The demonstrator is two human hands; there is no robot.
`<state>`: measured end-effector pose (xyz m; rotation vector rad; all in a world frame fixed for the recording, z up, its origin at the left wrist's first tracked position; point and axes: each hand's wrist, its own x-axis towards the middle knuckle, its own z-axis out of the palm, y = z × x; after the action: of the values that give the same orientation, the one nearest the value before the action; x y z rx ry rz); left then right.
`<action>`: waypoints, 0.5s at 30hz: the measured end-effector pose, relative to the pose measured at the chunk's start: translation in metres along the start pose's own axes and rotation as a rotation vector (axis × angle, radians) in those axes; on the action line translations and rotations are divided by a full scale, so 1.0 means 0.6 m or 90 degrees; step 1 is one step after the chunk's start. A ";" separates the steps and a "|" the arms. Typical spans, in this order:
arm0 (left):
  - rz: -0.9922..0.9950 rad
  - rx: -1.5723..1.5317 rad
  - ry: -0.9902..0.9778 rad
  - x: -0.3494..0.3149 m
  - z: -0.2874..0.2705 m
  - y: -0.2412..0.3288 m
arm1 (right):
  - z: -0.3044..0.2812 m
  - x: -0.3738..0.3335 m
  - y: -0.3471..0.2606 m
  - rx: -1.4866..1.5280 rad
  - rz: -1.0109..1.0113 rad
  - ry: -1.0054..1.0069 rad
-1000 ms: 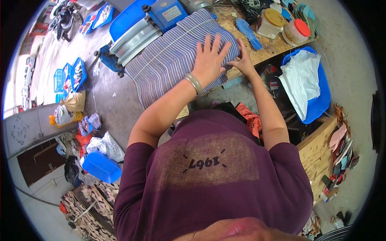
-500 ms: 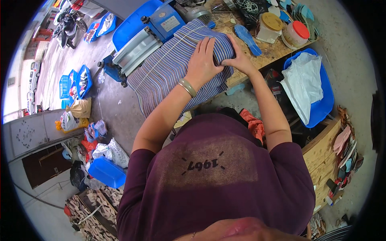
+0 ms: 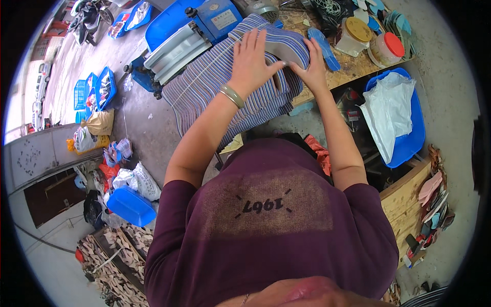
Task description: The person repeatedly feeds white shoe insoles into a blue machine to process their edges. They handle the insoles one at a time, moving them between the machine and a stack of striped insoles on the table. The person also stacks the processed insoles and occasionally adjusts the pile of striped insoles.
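Note:
A long row of blue-and-white striped insoles [image 3: 204, 84], packed face to face, lies across the workbench in front of me. White string runs along it. My left hand [image 3: 251, 64] rests on the row, its fingers stretched out and apart, with the thumb reaching toward the right end. Wrapped around the edge of the insoles at that end, my right hand [image 3: 313, 70] has its thumb on the near side and fingers along the far side. The thumbs nearly meet. A dark gap shows among the insoles beneath them. The outermost insole shows its greyish face.
Behind the row stands a blue machine [image 3: 217, 20] with a metal trough [image 3: 176, 53]. A loose blue insole [image 3: 324, 48], a yellow-lidded jar [image 3: 354, 37] and a red-lidded jar [image 3: 387, 49] sit at the right. Below is a blue bin [image 3: 409, 140] with white sacking.
My left hand has shifted slightly left and up, its fingers spreading. My right hand has moved a little right. The end insoles have tipped open, baring a greyish face and a gap.

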<state>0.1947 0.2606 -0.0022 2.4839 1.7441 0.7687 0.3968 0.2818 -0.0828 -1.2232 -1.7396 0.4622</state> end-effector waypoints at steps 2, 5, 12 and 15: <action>0.008 0.037 0.003 0.020 -0.001 -0.024 | 0.002 -0.003 0.006 0.014 -0.007 0.023; 0.080 0.089 -0.040 0.055 -0.001 -0.050 | 0.014 -0.030 0.044 0.130 0.057 -0.006; 0.230 0.171 -0.473 0.192 0.031 -0.053 | 0.047 -0.051 0.042 0.588 0.317 -0.023; 0.245 0.181 -0.612 0.241 0.054 -0.037 | 0.049 -0.049 0.083 0.587 0.284 -0.017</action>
<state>0.2251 0.4056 0.0184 2.6410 1.0708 -0.6661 0.4005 0.2833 -0.1475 -0.8854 -1.0167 1.3629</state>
